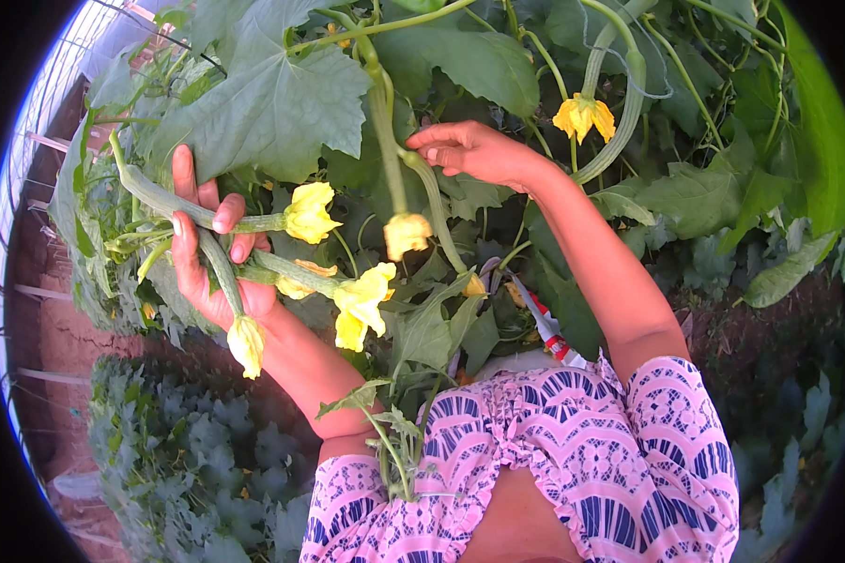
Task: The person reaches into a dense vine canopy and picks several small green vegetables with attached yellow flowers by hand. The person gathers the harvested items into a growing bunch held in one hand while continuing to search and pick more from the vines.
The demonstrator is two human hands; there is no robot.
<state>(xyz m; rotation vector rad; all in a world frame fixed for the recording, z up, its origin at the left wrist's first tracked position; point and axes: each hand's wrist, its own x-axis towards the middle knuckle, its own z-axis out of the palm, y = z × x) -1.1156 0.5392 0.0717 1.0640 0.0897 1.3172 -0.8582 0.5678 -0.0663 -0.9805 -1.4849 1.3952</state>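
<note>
My left hand (215, 260) holds several thin young loofah gourds, one of them the ridged green gourd (176, 204) between its fingers. Yellow flowers (361, 302) are on their ends. My right hand (465, 149) has its thumb and fingertips at the top of a slender curved gourd (436, 204) among the vines; whether they pinch its stalk cannot be told. Just left of that one, a straighter gourd (387, 134) hangs with a pale yellow flower (407, 236) at its tip.
Broad leaves (274, 105) and vines surround both hands. A long curved gourd (630, 105) hangs at upper right beside a yellow flower (583, 118). Cut leafy stems (394, 457) lie against the patterned clothing. More plants (204, 450) grow at lower left, near the greenhouse wall (24, 162).
</note>
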